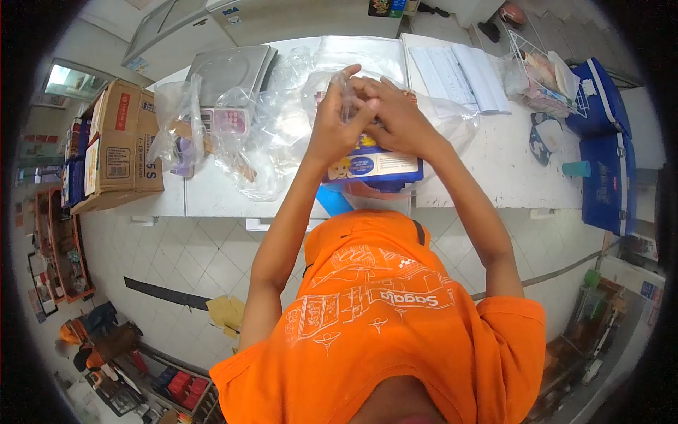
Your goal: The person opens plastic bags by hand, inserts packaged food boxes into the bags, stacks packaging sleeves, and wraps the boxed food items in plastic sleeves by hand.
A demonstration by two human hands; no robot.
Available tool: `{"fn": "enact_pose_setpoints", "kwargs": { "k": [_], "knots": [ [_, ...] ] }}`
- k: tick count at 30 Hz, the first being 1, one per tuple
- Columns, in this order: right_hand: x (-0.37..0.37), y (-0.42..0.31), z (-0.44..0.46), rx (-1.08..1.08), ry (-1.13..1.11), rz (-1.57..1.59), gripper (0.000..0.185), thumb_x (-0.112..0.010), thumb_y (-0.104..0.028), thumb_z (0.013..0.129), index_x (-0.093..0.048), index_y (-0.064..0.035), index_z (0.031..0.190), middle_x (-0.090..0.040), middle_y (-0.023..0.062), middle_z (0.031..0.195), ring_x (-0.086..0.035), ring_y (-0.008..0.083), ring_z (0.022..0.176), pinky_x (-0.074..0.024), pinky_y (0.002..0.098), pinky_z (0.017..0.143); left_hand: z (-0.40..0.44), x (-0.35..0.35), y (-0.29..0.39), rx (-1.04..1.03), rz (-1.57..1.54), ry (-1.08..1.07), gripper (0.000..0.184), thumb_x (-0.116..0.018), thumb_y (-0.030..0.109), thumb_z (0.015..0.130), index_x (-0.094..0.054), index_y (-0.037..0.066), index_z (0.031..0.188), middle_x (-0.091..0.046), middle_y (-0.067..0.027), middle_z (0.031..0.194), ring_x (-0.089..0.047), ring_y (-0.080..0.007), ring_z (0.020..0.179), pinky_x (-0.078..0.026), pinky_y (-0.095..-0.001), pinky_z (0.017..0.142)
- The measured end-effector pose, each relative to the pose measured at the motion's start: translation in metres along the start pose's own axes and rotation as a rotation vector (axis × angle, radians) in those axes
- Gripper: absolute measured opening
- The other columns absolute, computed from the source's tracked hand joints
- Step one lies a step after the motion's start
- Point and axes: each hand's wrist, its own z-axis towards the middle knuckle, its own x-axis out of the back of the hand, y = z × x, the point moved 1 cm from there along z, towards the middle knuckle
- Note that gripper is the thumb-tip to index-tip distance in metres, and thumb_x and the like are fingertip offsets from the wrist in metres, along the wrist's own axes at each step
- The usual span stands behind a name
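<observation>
My left hand (337, 127) and my right hand (401, 121) meet over the counter, their fingers bent and partly overlapping. Both pinch the gathered top of a clear plastic bag (452, 131). Inside or under that bag, just below my hands, lies a blue box-like package (381, 166) with a white label and a yellow cartoon figure. My hands hide the package's upper part. Exactly how the fingertips hold the plastic is hard to see.
The white counter (494, 177) carries loose clear bags (265, 155), a scale (229, 71), a calculator (229, 120) and paper sheets (459, 74). A cardboard box (123, 145) stands left. A wire basket (547, 78) and blue cooler boxes (604, 155) stand right.
</observation>
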Motion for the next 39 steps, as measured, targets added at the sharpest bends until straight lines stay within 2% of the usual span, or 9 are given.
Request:
{"fn": "enact_pose_setpoints", "kwargs": {
  "k": [8, 11, 16, 22, 25, 29, 32, 36, 39],
  "knots": [
    [0.023, 0.023, -0.049, -0.089, -0.067, -0.031, 0.099, -0.083, -0.053, 0.071, -0.039, -0.0197, 0.153, -0.035, 0.0087, 0.159, -0.029, 0.0310, 0.149, -0.0258, 0.0467, 0.122, -0.031, 0.056, 0.019, -0.085, 1.132, -0.351, 0.073, -0.086, 0.037, 0.073, -0.058, 0.022, 0.139, -0.043, -0.0087, 0.155, -0.040, -0.0337, 0.141, -0.031, -0.0520, 0.116],
    [0.021, 0.034, -0.049, -0.097, -0.040, 0.034, 0.073, -0.077, -0.041, 0.083, -0.049, -0.0213, 0.148, -0.041, 0.0076, 0.156, -0.037, 0.0304, 0.145, -0.0321, 0.0453, 0.119, -0.028, 0.071, 0.013, 0.228, 0.719, -0.367, 0.064, -0.084, 0.037, 0.075, -0.063, 0.022, 0.134, -0.051, -0.0069, 0.150, -0.037, -0.0339, 0.144, -0.030, -0.0511, 0.117],
    [0.018, 0.039, -0.056, -0.072, 0.077, 0.214, 0.058, -0.068, -0.036, 0.092, -0.052, -0.0204, 0.146, -0.040, 0.0069, 0.157, -0.040, 0.0323, 0.143, -0.0364, 0.0462, 0.116, -0.024, 0.076, 0.000, -0.160, 0.872, -0.309, 0.035, -0.077, 0.019, 0.083, -0.073, 0.015, 0.118, -0.059, -0.0138, 0.140, -0.052, -0.0376, 0.130, -0.047, -0.0435, 0.101],
    [0.007, 0.048, -0.105, -0.246, 0.335, 0.673, 0.039, -0.075, -0.010, 0.084, -0.068, -0.0171, 0.122, -0.061, 0.0085, 0.125, -0.050, 0.0256, 0.131, -0.0402, 0.0461, 0.114, -0.051, 0.084, -0.018, -0.115, 0.935, -0.060, 0.056, -0.071, 0.011, 0.090, -0.051, 0.001, 0.141, -0.045, -0.0192, 0.152, -0.054, -0.0250, 0.127, -0.046, -0.0341, 0.100],
    [-0.013, 0.042, -0.119, -0.216, 0.360, 0.539, 0.030, -0.080, -0.023, 0.081, -0.074, -0.0178, 0.109, -0.062, 0.0057, 0.126, -0.051, 0.0271, 0.130, -0.0379, 0.0467, 0.114, -0.071, 0.080, -0.043, 0.106, 0.482, 0.169, 0.065, -0.069, 0.013, 0.093, -0.038, -0.004, 0.148, -0.036, -0.0180, 0.157, -0.053, -0.0223, 0.125, -0.046, -0.0336, 0.100],
    [-0.043, 0.040, -0.119, -0.270, 0.422, 0.397, 0.023, -0.085, -0.023, 0.075, -0.079, -0.0214, 0.098, -0.064, -0.0009, 0.130, -0.041, 0.0273, 0.140, -0.0275, 0.0508, 0.119, -0.080, 0.081, -0.042, 0.209, 0.591, 0.118, 0.068, -0.058, 0.024, 0.101, -0.025, -0.001, 0.155, -0.034, -0.0146, 0.158, -0.043, -0.0223, 0.136, -0.040, -0.0357, 0.108],
    [-0.049, 0.046, -0.123, -0.270, 0.445, 0.389, 0.016, -0.084, -0.024, 0.076, -0.081, -0.0233, 0.091, -0.065, -0.0027, 0.129, -0.038, 0.0267, 0.141, -0.0230, 0.0522, 0.120, -0.074, 0.065, -0.031, 0.243, 0.014, 0.321, 0.064, -0.056, 0.007, 0.094, -0.031, -0.003, 0.152, -0.041, -0.0154, 0.152, -0.043, -0.0260, 0.137, -0.032, -0.0368, 0.116],
    [-0.050, 0.050, -0.124, -0.264, 0.458, 0.478, 0.010, -0.083, -0.023, 0.078, -0.081, -0.0215, 0.088, -0.068, -0.0033, 0.126, -0.038, 0.0272, 0.142, -0.0227, 0.0526, 0.120, -0.081, 0.077, -0.049, 0.200, -0.087, 0.345, 0.084, -0.039, -0.008, 0.072, -0.027, -0.001, 0.155, -0.036, -0.0178, 0.155, -0.043, -0.0278, 0.139, -0.034, -0.0397, 0.116],
    [-0.054, 0.054, -0.121, -0.284, 0.468, 0.550, 0.009, -0.082, -0.022, 0.079, -0.080, -0.0210, 0.088, -0.068, -0.0038, 0.125, -0.038, 0.0275, 0.142, -0.0220, 0.0535, 0.120, -0.088, 0.086, -0.045, 0.306, -0.101, 0.279, 0.083, -0.045, -0.006, 0.077, -0.023, 0.001, 0.157, -0.035, -0.0185, 0.155, -0.043, -0.0278, 0.138, -0.034, -0.0412, 0.115]
  ]
}}
